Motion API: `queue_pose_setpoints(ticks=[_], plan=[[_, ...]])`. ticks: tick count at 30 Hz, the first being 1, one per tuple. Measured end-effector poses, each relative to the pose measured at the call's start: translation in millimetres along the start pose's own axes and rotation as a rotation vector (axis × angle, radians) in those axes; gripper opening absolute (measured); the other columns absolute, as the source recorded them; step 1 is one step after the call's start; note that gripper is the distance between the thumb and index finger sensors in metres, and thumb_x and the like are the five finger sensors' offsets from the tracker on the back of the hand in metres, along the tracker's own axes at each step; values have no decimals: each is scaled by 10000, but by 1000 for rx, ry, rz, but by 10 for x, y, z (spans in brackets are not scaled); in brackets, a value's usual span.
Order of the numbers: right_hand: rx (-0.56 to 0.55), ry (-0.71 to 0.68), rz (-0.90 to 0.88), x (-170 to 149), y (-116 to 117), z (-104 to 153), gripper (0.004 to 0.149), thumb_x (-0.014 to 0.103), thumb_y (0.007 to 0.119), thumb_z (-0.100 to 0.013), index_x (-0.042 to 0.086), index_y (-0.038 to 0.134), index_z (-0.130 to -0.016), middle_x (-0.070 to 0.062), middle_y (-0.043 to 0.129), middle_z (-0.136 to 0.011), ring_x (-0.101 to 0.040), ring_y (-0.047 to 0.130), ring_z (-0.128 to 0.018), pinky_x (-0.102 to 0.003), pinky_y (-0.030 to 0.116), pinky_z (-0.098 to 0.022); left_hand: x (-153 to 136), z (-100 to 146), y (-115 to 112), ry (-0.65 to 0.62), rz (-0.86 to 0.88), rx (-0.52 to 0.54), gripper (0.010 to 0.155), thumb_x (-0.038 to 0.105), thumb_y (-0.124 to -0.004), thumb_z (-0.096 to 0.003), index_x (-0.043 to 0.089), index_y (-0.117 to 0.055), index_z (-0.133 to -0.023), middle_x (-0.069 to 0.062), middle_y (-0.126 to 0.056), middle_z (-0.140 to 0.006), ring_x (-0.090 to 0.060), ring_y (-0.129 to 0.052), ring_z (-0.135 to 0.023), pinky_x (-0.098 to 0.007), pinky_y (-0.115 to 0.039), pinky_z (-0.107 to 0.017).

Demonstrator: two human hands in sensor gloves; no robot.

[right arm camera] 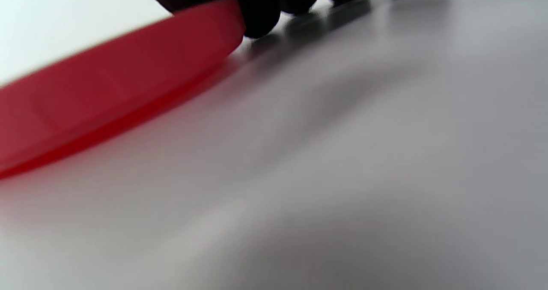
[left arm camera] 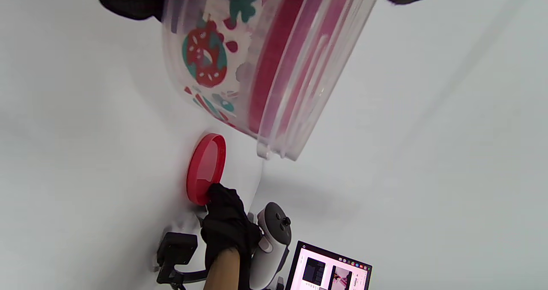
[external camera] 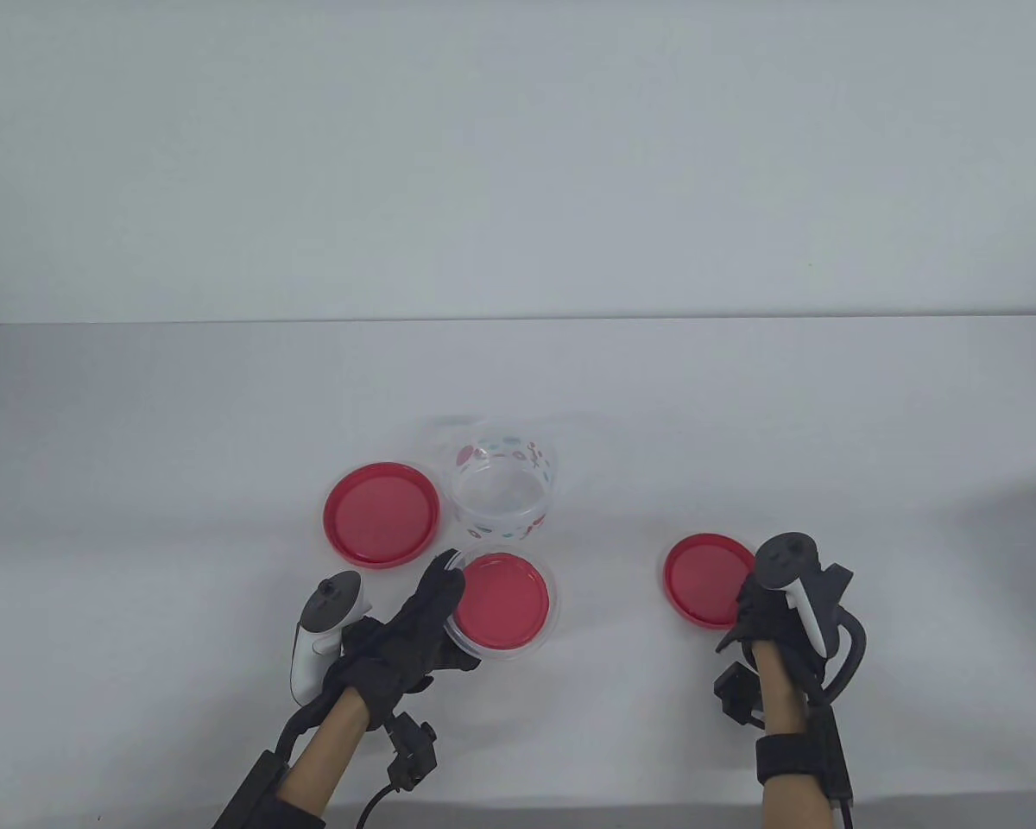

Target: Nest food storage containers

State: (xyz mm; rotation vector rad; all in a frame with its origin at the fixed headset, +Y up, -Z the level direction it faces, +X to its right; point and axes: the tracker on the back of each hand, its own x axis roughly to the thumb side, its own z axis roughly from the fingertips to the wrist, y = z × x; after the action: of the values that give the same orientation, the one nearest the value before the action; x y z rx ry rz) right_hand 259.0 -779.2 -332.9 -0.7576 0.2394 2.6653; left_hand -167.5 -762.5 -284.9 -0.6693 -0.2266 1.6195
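Two clear containers, three red lids, all on the white table [external camera: 742, 406]. Landmark: lidded container [external camera: 505, 604], clear with a red lid seated on it, nearest the front edge; left hand [external camera: 414, 626] grips its left wall, fingers along the rim. Right of it, well apart: loose small lid [external camera: 704, 577], flat; right hand [external camera: 773, 604] touches its right edge with curled fingertips [right arm camera: 261, 20]. Just behind-left of the landmark: large lid [external camera: 382, 515], flat. Directly behind, nearly touching: open container [external camera: 501, 490], printed, upright, blocked by nothing.
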Motion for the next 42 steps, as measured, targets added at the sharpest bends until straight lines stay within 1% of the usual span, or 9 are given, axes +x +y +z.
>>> queue_pose_setpoints(ticks=[4,8,11,16,23,26,30,34,42], plan=[[-199,-49,-83,54,-133,118,356,283,651,-622,71,649,-908,-299,552,-1046,-404,796,-813,-538,712,-545,2,8,-10,-4,-7,3,859,671,-444,-639,219,51,-1177,-264,-125,-1208,-513,-505,-1009,-623,-507,-739],[-175,-104,-193,103,-206,202,357,298,670,-617,95,668,-910,-272,829,-855,-287,997,-585,-432,844,-395,8,20,-11,-12,-12,11,861,672,-444,-638,218,50,-1177,-266,-128,-1208,-513,-507,-1008,-623,-510,-738],[-114,-144,-307,135,-224,241,395,298,677,-615,68,608,-928,-222,854,-773,-246,1001,-552,-407,848,-384,4,21,-10,-8,-11,14,861,672,-444,-638,216,50,-1176,-264,-128,-1207,-513,-508,-1008,-622,-509,-738],[-70,-247,-496,243,-259,345,467,314,705,-609,71,528,-967,-198,793,-814,-247,967,-591,-420,825,-425,2,23,-15,2,-11,15,860,671,-444,-639,216,52,-1175,-266,-123,-1207,-514,-504,-1008,-623,-508,-739],[-174,-528,-589,622,-358,728,514,318,750,-588,89,511,-982,-189,755,-863,-274,930,-670,-450,796,-480,-11,24,-8,17,-24,26,863,672,-440,-638,212,58,-1172,-263,-115,-1206,-516,-500,-1008,-617,-517,-737],[-215,-698,-532,812,-381,956,511,308,766,-579,103,517,-976,-175,740,-879,-288,906,-712,-463,774,-515,-24,23,-14,32,-29,29,861,670,-438,-640,210,58,-1172,-266,-110,-1204,-518,-500,-1004,-594,-560,-722],[-361,-950,-329,1084,-319,1359,505,299,788,-563,119,540,-964,-162,747,-877,-289,904,-722,-463,774,-521,-50,13,-37,50,-40,26,862,672,-432,-640,207,63,-1170,-265,-101,-1202,-515,-498,-1006,-592,-562,-720],[-467,-1129,-163,1246,-214,1673,503,305,792,-558,134,546,-962,-145,749,-882,-302,887,-752,-469,766,-535,-71,10,-54,60,-29,26,861,673,-422,-641,208,77,-1167,-269,-87,-1200,-516,-488,-1008,-593,-557,-723],[-548,-1325,3,1365,-62,2009,496,316,784,-563,162,532,-961,-118,683,-917,-322,830,-809,-511,723,-574,-82,9,-53,59,0,29,844,676,-381,-643,219,95,-1170,-264,-64,-1201,-495,-472,-1022,-586,-547,-734]])
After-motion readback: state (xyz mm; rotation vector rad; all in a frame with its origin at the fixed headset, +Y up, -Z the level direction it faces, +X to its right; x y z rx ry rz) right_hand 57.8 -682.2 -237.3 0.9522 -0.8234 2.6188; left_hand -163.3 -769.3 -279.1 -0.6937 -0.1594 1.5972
